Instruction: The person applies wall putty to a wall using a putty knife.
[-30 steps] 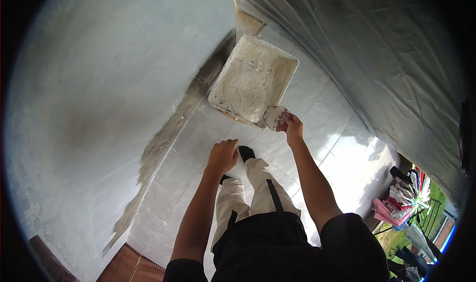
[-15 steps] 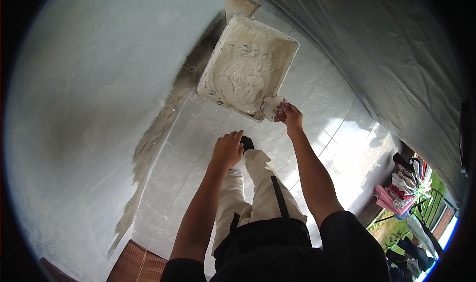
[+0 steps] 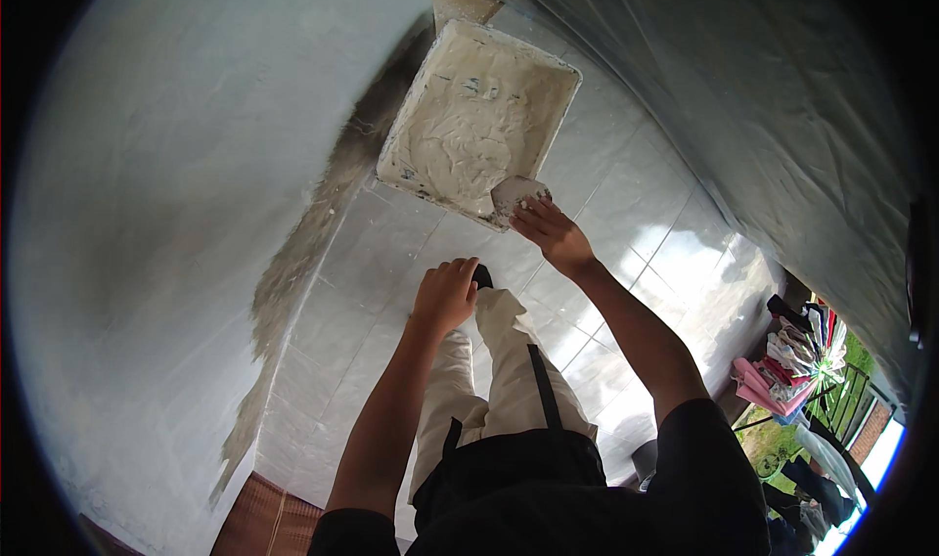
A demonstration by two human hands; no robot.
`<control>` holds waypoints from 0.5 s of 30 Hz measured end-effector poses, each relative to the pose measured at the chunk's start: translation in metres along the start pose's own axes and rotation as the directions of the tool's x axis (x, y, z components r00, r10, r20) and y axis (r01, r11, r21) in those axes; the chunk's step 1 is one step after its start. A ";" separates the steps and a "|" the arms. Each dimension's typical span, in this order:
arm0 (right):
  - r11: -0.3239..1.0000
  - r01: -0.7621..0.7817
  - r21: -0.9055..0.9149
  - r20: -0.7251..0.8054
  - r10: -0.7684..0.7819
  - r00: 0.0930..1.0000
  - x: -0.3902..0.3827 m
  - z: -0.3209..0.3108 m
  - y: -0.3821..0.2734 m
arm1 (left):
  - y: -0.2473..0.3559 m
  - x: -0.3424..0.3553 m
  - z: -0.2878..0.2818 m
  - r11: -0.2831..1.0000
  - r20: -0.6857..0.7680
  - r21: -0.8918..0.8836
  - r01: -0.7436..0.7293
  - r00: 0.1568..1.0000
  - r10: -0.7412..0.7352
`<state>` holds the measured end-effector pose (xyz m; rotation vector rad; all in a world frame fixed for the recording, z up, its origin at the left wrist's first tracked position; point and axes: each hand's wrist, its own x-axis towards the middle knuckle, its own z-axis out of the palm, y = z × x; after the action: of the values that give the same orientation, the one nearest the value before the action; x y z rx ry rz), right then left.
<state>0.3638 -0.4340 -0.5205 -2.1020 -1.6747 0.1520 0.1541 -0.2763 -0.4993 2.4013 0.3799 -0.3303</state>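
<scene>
A square, shallow tray [image 3: 416, 193] lies on the floor against the wall, holding thick, off-white wet plaster [image 3: 469, 126] with a ridged surface. My right hand [image 3: 556, 235] grips a small flat scraper [image 3: 518, 196], smeared with plaster, at the tray's near right corner. Its fingers lie over the scraper's face, and the blade covers part of the rim and plaster. My left hand [image 3: 448, 294] hangs in front of my legs, close to a black shoe [image 3: 482, 276] in view. Its fingers are curled, and whatever may be inside them is hidden.
At left rises a pale, smoothed wall [image 3: 186, 214] with a rough, dark strip [image 3: 303, 263] along its foot. Grey tiles [image 3: 391, 272] cover the floor. Plastic sheeting [image 3: 763, 96] hangs at right. Beyond a sunlit opening hang clothes [image 3: 773, 380]; a brown woven panel [image 3: 264, 517] is at lower left.
My right hand has shifted slightly left and turned, laying the scraper flatter over the tray's corner. My left hand has barely moved. The whole view has shifted a little.
</scene>
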 end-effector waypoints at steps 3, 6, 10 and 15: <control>0.980 0.162 -0.113 0.129 -0.147 0.981 -0.016 0.015 0.026 | 0.002 -0.002 0.002 1.000 0.065 0.004 0.008 0.998 -0.008; 0.963 0.235 -0.130 0.169 -0.212 0.963 -0.029 0.018 0.039 | -0.003 -0.008 0.007 1.000 0.067 0.022 -0.009 0.998 0.007; 0.953 0.271 -0.133 0.177 -0.246 0.953 -0.033 0.004 0.038 | -0.010 -0.022 0.018 0.998 -0.003 0.068 -0.016 1.000 0.016; 0.979 0.153 -0.136 0.143 -0.133 0.981 -0.061 -0.024 0.033 | -0.008 -0.021 0.018 0.999 -0.011 0.047 -0.006 1.000 0.007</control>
<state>0.3862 -0.5033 -0.5237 -2.1066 -1.9642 0.1310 0.1294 -0.2862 -0.5100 2.4505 0.3731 -0.3260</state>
